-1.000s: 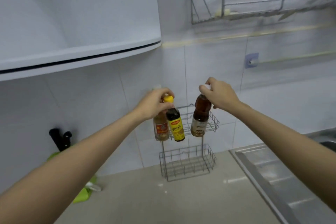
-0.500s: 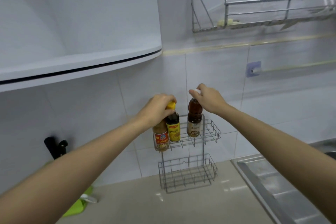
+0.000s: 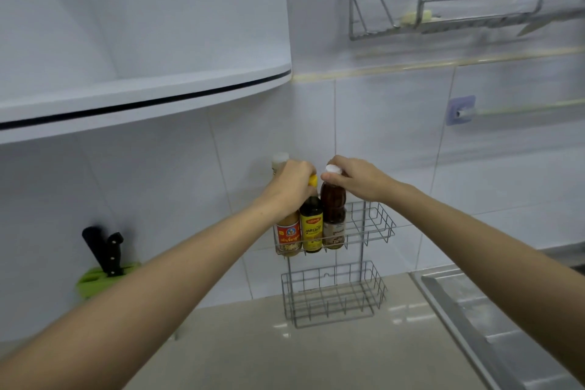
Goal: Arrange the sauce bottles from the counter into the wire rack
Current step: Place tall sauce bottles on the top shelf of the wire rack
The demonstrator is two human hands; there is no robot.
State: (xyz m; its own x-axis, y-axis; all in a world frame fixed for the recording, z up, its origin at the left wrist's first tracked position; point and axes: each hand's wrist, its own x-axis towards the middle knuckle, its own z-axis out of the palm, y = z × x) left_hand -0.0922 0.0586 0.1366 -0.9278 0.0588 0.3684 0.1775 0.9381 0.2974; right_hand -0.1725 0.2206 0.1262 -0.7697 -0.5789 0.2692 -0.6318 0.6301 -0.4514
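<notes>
A two-tier wire rack [image 3: 373, 225] stands on the counter against the tiled wall. Three sauce bottles stand side by side at the left end of its upper basket: a white-capped bottle with a red label [image 3: 287, 236], a dark yellow-capped bottle with a yellow label [image 3: 311, 228], and a brown white-capped bottle [image 3: 333, 215]. My left hand [image 3: 289, 188] wraps the necks of the red-label and yellow-cap bottles. My right hand [image 3: 354, 179] pinches the cap of the brown bottle. The lower basket [image 3: 332, 294] holds nothing.
A green knife block [image 3: 104, 277] with black-handled knives stands at the left on the beige counter [image 3: 285, 355]. A steel sink drainboard [image 3: 493, 326] lies at the right. A white curved shelf [image 3: 142, 98] overhangs on the left, and a wall-mounted metal dish rack [image 3: 459, 9] hangs above right.
Both hands have lowered the bottles from mid-air into the upper basket; the three bottles now stand upright together at its left end.
</notes>
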